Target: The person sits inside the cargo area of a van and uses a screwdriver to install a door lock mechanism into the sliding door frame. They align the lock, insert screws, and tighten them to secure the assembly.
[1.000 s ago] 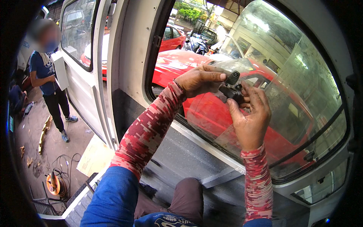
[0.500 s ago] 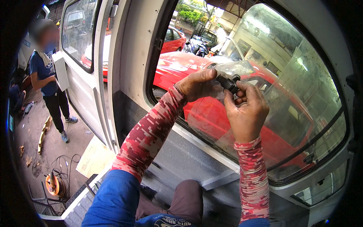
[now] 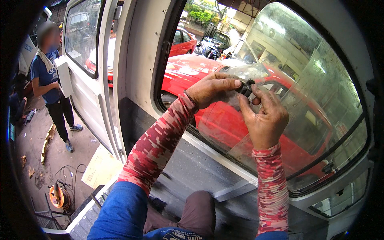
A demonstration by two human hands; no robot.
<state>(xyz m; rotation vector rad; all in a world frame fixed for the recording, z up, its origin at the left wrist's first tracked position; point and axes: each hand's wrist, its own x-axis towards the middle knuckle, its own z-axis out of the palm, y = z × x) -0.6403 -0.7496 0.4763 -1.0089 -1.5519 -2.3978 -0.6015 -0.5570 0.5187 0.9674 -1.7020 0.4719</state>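
A small black window latch sits at the edge of a sliding glass pane in the side window of a van. My left hand has its thumb laid against the latch from the left, and its fingers curl round behind where I cannot see them fully. From the right, the thumb and fingertips of my right hand pinch the same latch. A second black latch is fixed low at the right end of the window.
Beyond the glass stands a red car. A person in a blue shirt stands outside by the open van door. An orange cable reel and a wooden board lie on the ground at left.
My left thumb has moved right onto the latch. My right hand has shifted slightly right and down, its fingers still at the latch.
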